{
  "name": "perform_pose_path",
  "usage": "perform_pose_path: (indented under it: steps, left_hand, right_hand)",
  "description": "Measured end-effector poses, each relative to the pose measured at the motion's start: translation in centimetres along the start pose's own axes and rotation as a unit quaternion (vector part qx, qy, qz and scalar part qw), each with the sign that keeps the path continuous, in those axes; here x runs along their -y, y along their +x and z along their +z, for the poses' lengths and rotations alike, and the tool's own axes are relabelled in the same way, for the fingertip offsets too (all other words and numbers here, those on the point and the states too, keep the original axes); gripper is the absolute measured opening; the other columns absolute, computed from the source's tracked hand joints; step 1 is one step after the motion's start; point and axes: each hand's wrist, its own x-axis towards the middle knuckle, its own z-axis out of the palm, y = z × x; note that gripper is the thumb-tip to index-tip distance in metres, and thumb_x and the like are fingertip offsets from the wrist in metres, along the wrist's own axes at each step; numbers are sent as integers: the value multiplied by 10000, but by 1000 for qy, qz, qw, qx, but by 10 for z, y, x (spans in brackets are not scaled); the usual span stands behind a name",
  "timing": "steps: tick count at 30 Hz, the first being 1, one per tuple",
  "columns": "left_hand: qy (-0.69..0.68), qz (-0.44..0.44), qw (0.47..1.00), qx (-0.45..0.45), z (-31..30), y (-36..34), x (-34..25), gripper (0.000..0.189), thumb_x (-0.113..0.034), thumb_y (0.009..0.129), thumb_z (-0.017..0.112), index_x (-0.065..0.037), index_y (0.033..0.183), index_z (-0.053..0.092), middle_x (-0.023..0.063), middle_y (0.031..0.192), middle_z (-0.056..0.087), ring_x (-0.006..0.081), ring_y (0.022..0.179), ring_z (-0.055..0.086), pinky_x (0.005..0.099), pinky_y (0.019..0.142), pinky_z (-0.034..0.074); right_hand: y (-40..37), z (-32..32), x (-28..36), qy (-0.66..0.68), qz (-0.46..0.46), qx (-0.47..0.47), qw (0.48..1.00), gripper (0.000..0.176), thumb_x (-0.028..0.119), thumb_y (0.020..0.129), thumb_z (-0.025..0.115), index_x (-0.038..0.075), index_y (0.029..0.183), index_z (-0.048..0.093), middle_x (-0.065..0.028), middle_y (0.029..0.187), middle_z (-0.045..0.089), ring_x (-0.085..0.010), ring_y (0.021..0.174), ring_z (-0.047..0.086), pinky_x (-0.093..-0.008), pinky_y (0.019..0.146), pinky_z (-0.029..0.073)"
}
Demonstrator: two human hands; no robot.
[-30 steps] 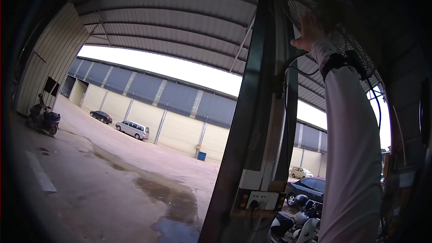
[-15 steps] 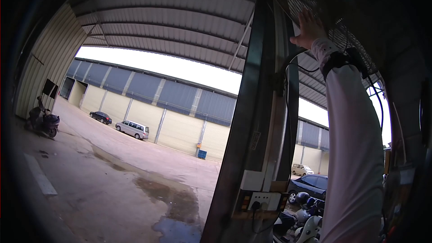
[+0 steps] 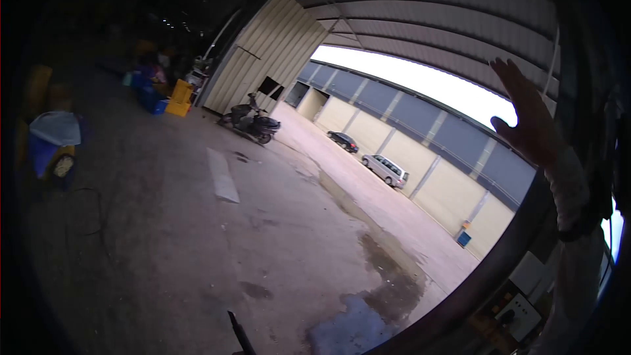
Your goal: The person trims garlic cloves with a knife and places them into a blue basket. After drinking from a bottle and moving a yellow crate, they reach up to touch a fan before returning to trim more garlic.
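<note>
My right hand (image 3: 529,121) is raised at the upper right, in front of the large doorway. Its fingers are stretched upward and the thumb stands apart, with nothing held. A pale sleeve (image 3: 570,187) with a dark band at the wrist covers the arm. Nearest to this hand is the dark door post (image 3: 582,79) along the right edge, which is hard to make out. Below the arm, a white power socket (image 3: 519,315) is fixed to the post. My left hand is out of view. A thin dark stick-like piece (image 3: 240,334) pokes up from the bottom edge.
A scooter (image 3: 253,121) is parked by the corrugated wall panel (image 3: 276,46). Yellow crates (image 3: 179,98) and a blue bin (image 3: 46,151) stand at the left. Water (image 3: 351,329) lies on the concrete floor. Outside are a silver van (image 3: 384,169) and a dark car (image 3: 343,141).
My view has swung left, bringing in the dark indoor area. My right hand has left the wire-mesh guard it was raised beside, which is now out of view.
</note>
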Motion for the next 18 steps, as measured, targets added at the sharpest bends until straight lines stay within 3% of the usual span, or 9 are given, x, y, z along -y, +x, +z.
perform_pose_path:
  steps: [4, 5, 6, 7, 8, 11, 12, 15, 18]
  left_hand:
    - [-75, 28, 994, -78, -33, -55, -2, 299, -354, 888, 582, -67, 834, 649, 5, 664, 603, 91, 578, 535, 262, 518, 415]
    - [-71, 66, 991, -87, -43, -88, -33, 294, -349, 888, 576, -69, 843, 654, 8, 669, 608, 96, 584, 533, 260, 528, 411]
    - [-63, 64, 988, -128, -55, -112, -51, 296, -358, 881, 584, -73, 843, 657, 10, 668, 609, 100, 570, 521, 256, 520, 400]
    - [-48, 67, 985, -153, -68, -136, -64, 295, -363, 874, 591, -77, 851, 659, 10, 670, 609, 101, 572, 518, 257, 520, 396]
    - [-20, 82, 985, -148, -85, -160, -68, 323, -379, 869, 598, -62, 862, 661, 19, 660, 609, 124, 584, 536, 273, 544, 421]
    - [65, 128, 982, -127, -129, -232, -85, 378, -410, 875, 589, -36, 894, 643, 32, 726, 623, 169, 661, 569, 313, 598, 453]
    - [109, 144, 975, -132, -141, -260, -89, 381, -412, 876, 587, -36, 904, 642, 36, 740, 626, 174, 674, 573, 317, 607, 456]
    - [225, 172, 941, -186, -186, -343, -110, 391, -417, 880, 581, -34, 934, 638, 50, 782, 635, 188, 715, 584, 328, 635, 465]
    - [295, 170, 899, -277, -239, -421, -123, 403, -423, 884, 574, -32, 963, 633, 63, 824, 644, 203, 756, 596, 339, 664, 474]
  right_hand:
    - [-38, 51, 237, 314, -269, 210, 886, 761, 422, 775, 656, 22, 1369, 398, -219, 1477, 275, -338, 1419, 162, -476, 1144, 179]
    - [-53, 42, 292, 346, -357, 153, 854, 693, 320, 810, 662, 9, 1369, 395, -213, 1348, 454, -309, 1313, 390, -453, 1055, 352]
    - [-71, 40, 350, 428, -405, 158, 792, 701, 379, 841, 643, 20, 1379, 373, -248, 1339, 444, -413, 1257, 426, -505, 1012, 394]
    - [-90, 26, 400, 558, -367, 322, 671, 960, 283, 779, 735, -24, 1463, 135, -249, 1503, 199, -372, 1420, 135, -415, 1139, 181]
    - [-117, 36, 464, 642, -365, 307, 599, 996, 400, 788, 722, -17, 1468, 126, -240, 1513, 189, -344, 1425, 138, -424, 1138, 181]
    - [-130, -51, 597, 869, -169, 464, -15, 833, 333, 892, 607, 10, 1480, 115, -212, 1504, 237, -282, 1403, 228, -411, 1124, 239]
    - [-131, -86, 638, 869, -205, 426, -144, 784, 330, 908, 578, 28, 1480, 137, -211, 1487, 275, -294, 1372, 293, -409, 1103, 285]
    - [-115, -213, 707, 853, -104, 477, -186, 628, 283, 888, 588, 50, 1413, 336, -199, 1300, 518, -295, 1191, 495, -397, 989, 414]
    - [-80, -292, 776, 834, -48, 505, -218, 507, 238, 889, 590, 50, 1333, 430, -159, 1177, 589, -287, 1097, 541, -397, 950, 439]
